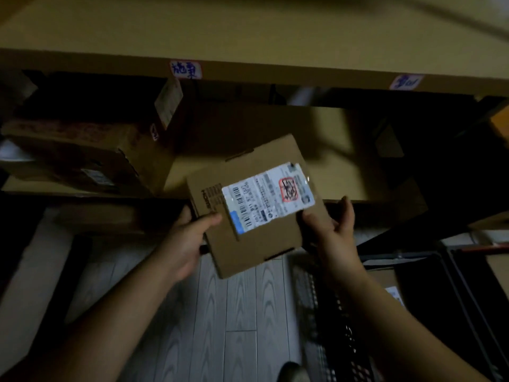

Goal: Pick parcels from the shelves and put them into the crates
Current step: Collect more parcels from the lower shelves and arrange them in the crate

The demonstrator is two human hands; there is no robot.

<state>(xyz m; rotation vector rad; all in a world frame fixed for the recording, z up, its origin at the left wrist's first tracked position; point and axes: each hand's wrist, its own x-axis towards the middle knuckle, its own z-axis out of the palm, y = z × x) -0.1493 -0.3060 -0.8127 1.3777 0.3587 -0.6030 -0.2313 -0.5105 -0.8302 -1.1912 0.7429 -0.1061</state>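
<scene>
A small flat cardboard parcel (264, 238) with a white shipping label on top is held in mid-air in front of the shelf, tilted. My left hand (190, 238) grips its left edge, thumb on top. My right hand (334, 235) holds its right edge, thumb on top and fingers spread behind. A black plastic crate (338, 321) with a perforated wall stands on the floor below my right forearm. Its inside is mostly hidden by my arm.
A wooden shelf (344, 166) spans the view, with handwritten tags on the board above. A large cardboard box (91, 153) sits on the shelf at the left. More dark crates (451, 285) stand at the right. Grey plank floor (234, 312) lies below.
</scene>
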